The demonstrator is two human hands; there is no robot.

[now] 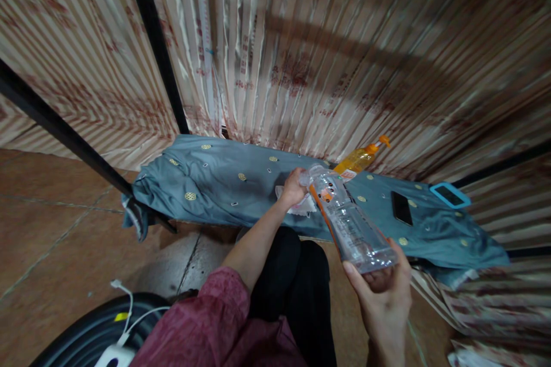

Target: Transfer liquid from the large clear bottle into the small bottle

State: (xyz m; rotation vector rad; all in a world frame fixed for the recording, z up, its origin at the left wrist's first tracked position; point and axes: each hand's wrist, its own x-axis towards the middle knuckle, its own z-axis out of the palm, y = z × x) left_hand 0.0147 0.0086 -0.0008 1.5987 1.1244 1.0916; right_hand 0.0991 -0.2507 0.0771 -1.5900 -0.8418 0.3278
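A clear plastic bottle with an orange-edged label slants across the front of me, above the cloth-covered bench. At its base, my right hand grips it between thumb and fingers. My left hand is closed by the bottle's neck end; what its fingers pinch there is hard to make out. Under that hand lies a small white packet on the cloth, partly covered. Just behind the bottle is an orange pump bottle with an orange nozzle.
A grey-green patterned cloth covers the narrow bench. On its right part lie a dark phone and a blue-framed device. Black metal posts stand at the left, before the striped curtain. A black coil with white cables lies lower left.
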